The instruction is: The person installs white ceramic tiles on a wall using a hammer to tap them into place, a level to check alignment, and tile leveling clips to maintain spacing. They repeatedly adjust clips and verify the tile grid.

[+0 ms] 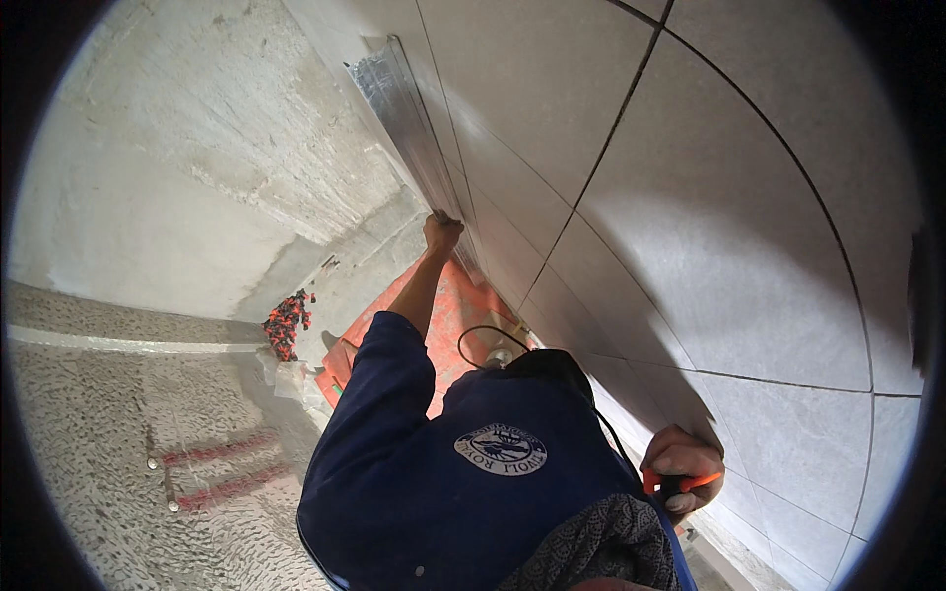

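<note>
My left hand [443, 233] is closed round a long silvery metal straightedge [414, 128], which stands along the grey tiled wall [709, 207]. Its top end rises well above that hand, and the lower end runs down behind my fist. On the right, close by the tiles, my right hand [682, 463] is closed on a small orange-and-black plastic piece [703, 482]. Its colours match the pile of orange-and-black plastic pieces [287, 323] at left, though my fingers hide most of its shape.
An orange-red sheet [458, 295] lies below my left arm, with a black cable loop [467, 340] near it. At left are a bare plastered wall [177, 177] and a rough wall with red-marked channels [222, 448] and pale round fittings. Dark joints separate the tiles.
</note>
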The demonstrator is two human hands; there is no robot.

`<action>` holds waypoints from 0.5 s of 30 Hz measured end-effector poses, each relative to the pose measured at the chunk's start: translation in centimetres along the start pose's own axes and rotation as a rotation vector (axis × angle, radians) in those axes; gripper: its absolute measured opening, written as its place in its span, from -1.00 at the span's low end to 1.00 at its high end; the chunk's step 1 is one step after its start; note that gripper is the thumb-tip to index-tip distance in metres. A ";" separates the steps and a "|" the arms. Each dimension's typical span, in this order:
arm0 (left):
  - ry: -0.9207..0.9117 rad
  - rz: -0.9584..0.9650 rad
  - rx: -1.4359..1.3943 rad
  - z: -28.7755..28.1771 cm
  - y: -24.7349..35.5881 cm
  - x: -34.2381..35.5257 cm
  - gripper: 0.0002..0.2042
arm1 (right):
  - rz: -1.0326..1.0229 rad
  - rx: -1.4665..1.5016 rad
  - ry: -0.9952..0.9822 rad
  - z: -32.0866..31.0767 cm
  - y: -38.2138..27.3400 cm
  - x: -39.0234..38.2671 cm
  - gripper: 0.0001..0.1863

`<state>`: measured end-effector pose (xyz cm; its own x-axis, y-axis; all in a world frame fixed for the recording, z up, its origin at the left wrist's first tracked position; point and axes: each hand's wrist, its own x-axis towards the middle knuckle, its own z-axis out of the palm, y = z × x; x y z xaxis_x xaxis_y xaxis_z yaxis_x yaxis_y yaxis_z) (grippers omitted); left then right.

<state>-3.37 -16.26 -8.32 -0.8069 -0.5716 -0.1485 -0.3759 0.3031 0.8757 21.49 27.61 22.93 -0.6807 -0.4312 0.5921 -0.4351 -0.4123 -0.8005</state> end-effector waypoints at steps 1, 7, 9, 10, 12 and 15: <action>0.007 0.018 -0.011 0.0 0.1 -0.1 -0.77 | 0.001 -0.002 -0.006 -0.1 0.0 0.1 -0.48; -0.038 0.048 0.044 -0.3 0.3 -0.4 -0.75 | 0.012 0.029 -0.033 -0.1 0.0 0.5 -0.50; -0.039 -0.017 0.034 -0.4 0.5 -0.3 -0.76 | 0.038 -0.006 -0.049 -0.2 -0.3 0.6 -0.50; -0.060 -0.015 0.017 -0.5 0.6 -0.3 -0.76 | 0.051 -0.023 -0.102 -0.6 -0.5 0.8 -0.49; -0.051 0.000 -0.031 -0.6 0.9 -0.4 -0.76 | 0.098 0.007 -0.187 -1.2 -0.7 1.1 -0.48; -0.049 -0.009 0.001 -0.9 1.3 -0.8 -0.76 | 0.095 -0.024 -0.198 -1.2 -0.9 1.1 -0.47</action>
<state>-2.79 -16.11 -6.62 -0.8247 -0.5364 -0.1790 -0.3840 0.2990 0.8736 20.43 28.50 24.14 -0.5914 -0.6174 0.5187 -0.3904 -0.3437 -0.8541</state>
